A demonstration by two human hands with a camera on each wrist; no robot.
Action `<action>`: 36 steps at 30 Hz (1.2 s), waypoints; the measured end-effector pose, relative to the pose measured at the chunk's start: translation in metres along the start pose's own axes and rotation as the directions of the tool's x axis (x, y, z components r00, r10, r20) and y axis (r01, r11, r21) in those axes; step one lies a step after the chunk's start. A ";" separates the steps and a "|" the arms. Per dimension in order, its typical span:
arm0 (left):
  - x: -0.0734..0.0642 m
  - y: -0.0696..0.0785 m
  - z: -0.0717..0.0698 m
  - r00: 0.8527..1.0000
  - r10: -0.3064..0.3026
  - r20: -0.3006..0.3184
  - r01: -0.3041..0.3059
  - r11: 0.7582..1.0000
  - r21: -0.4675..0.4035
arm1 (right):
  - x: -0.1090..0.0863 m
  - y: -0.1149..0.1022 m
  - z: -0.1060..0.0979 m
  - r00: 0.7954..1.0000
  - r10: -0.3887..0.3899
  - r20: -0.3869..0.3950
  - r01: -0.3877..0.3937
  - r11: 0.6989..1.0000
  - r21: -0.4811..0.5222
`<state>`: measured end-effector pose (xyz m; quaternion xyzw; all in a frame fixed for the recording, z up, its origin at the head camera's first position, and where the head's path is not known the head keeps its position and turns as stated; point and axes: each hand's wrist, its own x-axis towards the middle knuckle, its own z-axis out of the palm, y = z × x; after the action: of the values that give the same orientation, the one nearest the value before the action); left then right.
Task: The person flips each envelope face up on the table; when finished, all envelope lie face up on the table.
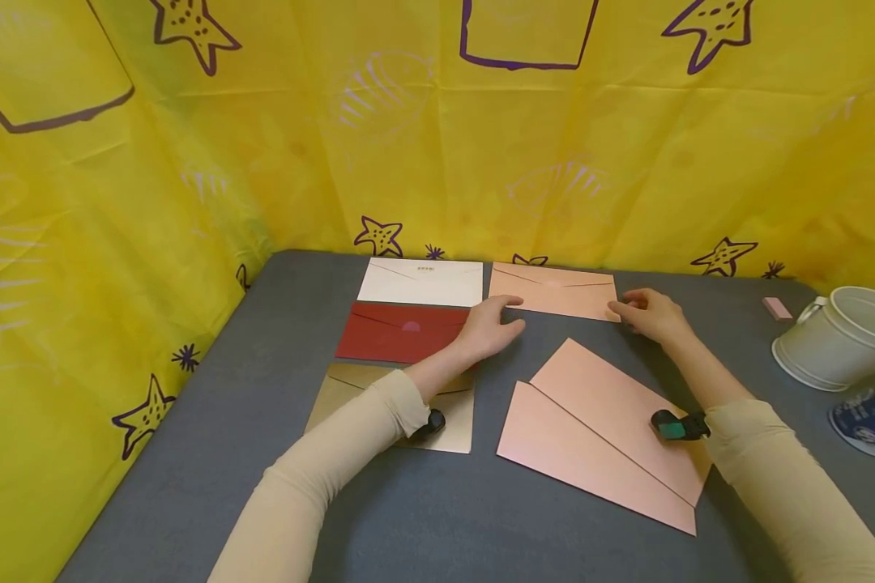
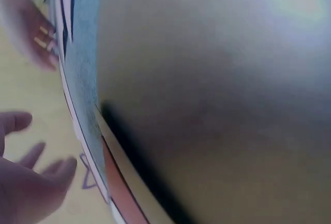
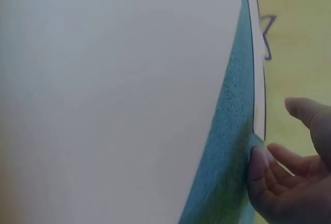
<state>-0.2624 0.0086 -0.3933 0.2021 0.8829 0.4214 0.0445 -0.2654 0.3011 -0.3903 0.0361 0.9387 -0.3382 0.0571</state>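
At the back of the table a pink envelope [image 1: 554, 290] lies flat, flap side up. My left hand [image 1: 487, 328] is by its lower left corner, fingers extended and parted, the forefinger reaching over the envelope's near edge. By the lower right corner is my right hand [image 1: 652, 314], fingers loosely bent and its thumb tip at the corner; the right wrist view shows no grip on the paper. Under the left wrist lies a red envelope [image 1: 386, 332]. Two more pink envelopes, one left [image 1: 576, 449] and one right [image 1: 612, 405], overlap at a slant nearer me, partly below the right forearm.
A white envelope [image 1: 423, 282] lies behind the red one, and a tan envelope [image 1: 445, 425] in front of it, partly covered by my left sleeve. On the right stand a white metal mug [image 1: 838, 340], a blue tin [image 1: 868, 421] and a small pink block [image 1: 776, 308]. A yellow cloth [image 1: 437, 162] hangs behind.
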 end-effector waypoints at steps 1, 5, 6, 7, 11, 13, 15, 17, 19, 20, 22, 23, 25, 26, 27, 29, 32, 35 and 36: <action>-0.003 0.001 0.000 0.998 0.045 0.043 -0.046 0.999 0.019 | -0.004 0.000 0.000 1.000 -0.011 0.011 0.011 1.000 -0.004; -0.015 0.004 0.004 0.959 0.176 0.222 -0.198 0.977 0.084 | -0.023 0.000 0.000 0.996 -0.071 0.059 0.073 0.997 -0.036; -0.017 0.005 0.005 0.946 0.191 0.263 -0.222 0.971 0.094 | -0.029 0.000 0.000 0.993 -0.091 0.070 0.095 0.994 -0.048; -0.020 0.005 0.005 0.934 0.200 0.297 -0.240 0.965 0.105 | -0.035 -0.001 0.001 0.991 -0.109 0.078 0.114 0.992 -0.058; -0.026 0.008 0.006 0.891 0.210 0.403 -0.288 0.947 0.143 | -0.062 -0.001 0.004 0.975 -0.192 0.110 0.202 0.976 -0.086; -0.028 0.009 0.007 0.873 0.204 0.443 -0.298 0.942 0.155 | -0.076 -0.001 0.004 0.968 -0.219 0.124 0.231 0.969 -0.089; -0.029 0.009 0.007 0.854 0.203 0.479 -0.315 0.935 0.165 | -0.090 0.000 0.003 0.958 -0.250 0.140 0.263 0.961 -0.081; -0.029 0.009 0.008 0.835 0.205 0.511 -0.334 0.927 0.173 | -0.103 0.004 0.003 0.949 -0.275 0.156 0.289 0.954 -0.075; -0.029 0.008 0.009 0.814 0.223 0.536 -0.368 0.913 0.178 | -0.114 0.008 0.003 0.935 -0.306 0.182 0.322 0.944 -0.069; -0.029 0.008 0.010 0.804 0.235 0.546 -0.389 0.903 0.182 | -0.119 0.010 0.003 0.928 -0.316 0.197 0.333 0.941 -0.062; -0.029 0.007 0.011 0.785 0.256 0.564 -0.428 0.883 0.194 | -0.129 0.016 0.004 0.912 -0.342 0.225 0.362 0.931 -0.053; -0.029 0.007 0.011 0.777 0.263 0.571 -0.444 0.872 0.203 | -0.134 0.019 0.004 0.903 -0.356 0.239 0.377 0.925 -0.047; -0.030 0.005 0.012 0.766 0.268 0.584 -0.470 0.853 0.225 | -0.143 0.025 0.005 0.891 -0.370 0.262 0.392 0.919 -0.036; -0.030 0.005 0.012 0.763 0.267 0.588 -0.479 0.845 0.238 | -0.147 0.027 0.005 0.887 -0.376 0.266 0.398 0.917 -0.032; -0.030 0.004 0.012 0.761 0.264 0.593 -0.484 0.839 0.247 | -0.151 0.030 0.006 0.883 -0.383 0.271 0.406 0.913 -0.032; -0.030 0.003 0.012 0.758 0.255 0.600 -0.489 0.831 0.264 | -0.156 0.034 0.006 0.883 -0.370 0.290 0.396 0.917 -0.036; -0.030 0.002 0.013 0.760 0.246 0.602 -0.488 0.827 0.278 | -0.160 0.037 0.008 0.888 -0.341 0.310 0.377 0.924 -0.064; -0.031 0.002 0.013 0.764 0.233 0.602 -0.481 0.827 0.290 | -0.160 0.038 0.008 0.888 -0.333 0.317 0.385 0.916 -0.116; -0.031 0.002 0.013 0.765 0.229 0.602 -0.479 0.827 0.294 | -0.161 0.038 0.008 0.889 -0.337 0.312 0.393 0.909 -0.137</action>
<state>-0.2302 0.0072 -0.4034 0.4847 0.8475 0.1414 0.1639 -0.1016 0.3202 -0.3991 -0.1958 0.9394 -0.2503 0.1284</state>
